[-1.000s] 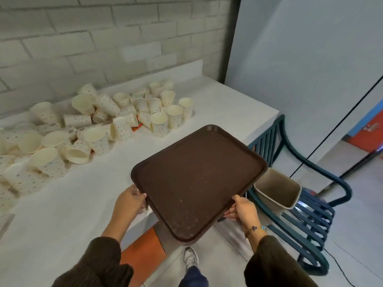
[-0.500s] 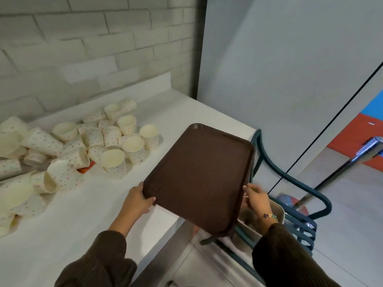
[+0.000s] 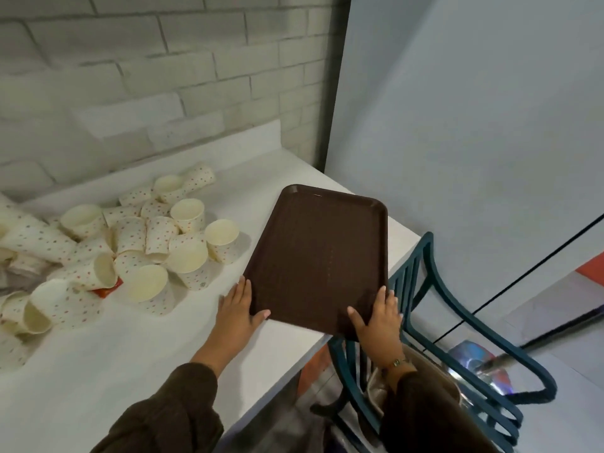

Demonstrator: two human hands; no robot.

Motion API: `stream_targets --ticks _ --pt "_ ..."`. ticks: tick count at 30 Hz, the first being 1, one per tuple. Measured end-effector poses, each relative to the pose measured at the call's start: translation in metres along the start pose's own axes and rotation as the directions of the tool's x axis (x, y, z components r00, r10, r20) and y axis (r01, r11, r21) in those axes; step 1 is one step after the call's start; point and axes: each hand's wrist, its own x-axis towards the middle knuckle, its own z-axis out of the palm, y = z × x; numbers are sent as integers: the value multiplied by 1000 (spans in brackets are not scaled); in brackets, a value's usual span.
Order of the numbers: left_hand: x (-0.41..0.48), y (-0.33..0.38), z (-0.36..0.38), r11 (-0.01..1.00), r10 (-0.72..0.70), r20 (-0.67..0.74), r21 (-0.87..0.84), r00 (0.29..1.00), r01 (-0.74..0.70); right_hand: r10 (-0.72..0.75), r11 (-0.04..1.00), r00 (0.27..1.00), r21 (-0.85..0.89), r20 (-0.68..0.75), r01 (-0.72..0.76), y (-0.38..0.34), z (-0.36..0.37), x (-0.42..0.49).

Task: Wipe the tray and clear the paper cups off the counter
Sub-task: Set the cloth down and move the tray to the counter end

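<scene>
A dark brown tray (image 3: 317,256) lies over the right end of the white counter (image 3: 137,348), its near right corner past the counter's edge. My left hand (image 3: 237,310) grips the tray's near left corner, thumb on top. My right hand (image 3: 379,317) grips the near right corner. Several dotted paper cups (image 3: 153,246) lie heaped on the counter to the left of the tray, some upright, some on their sides.
A teal slatted chair (image 3: 434,289) stands right of the counter with a beige bin (image 3: 425,364) on its seat, mostly hidden by my right arm. A brick wall runs behind the counter. Something small and orange (image 3: 109,289) peeks out under the cups.
The tray came back from tilting over the chair's bin and now lies flatter over the counter's end. Both hands kept hold of it and moved left with it.
</scene>
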Motion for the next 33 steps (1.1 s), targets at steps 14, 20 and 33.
stream_targets --ticks 14,20,33 --pt "26 73 29 989 -147 -298 -71 943 132 -361 848 896 -308 258 431 -10 -35 206" --pt "23 72 23 985 -146 -330 -137 933 106 -474 712 788 -356 392 605 -29 -33 266" --pt "58 70 30 946 -209 -117 -276 971 170 -481 726 733 -251 480 640 -57 -28 313"
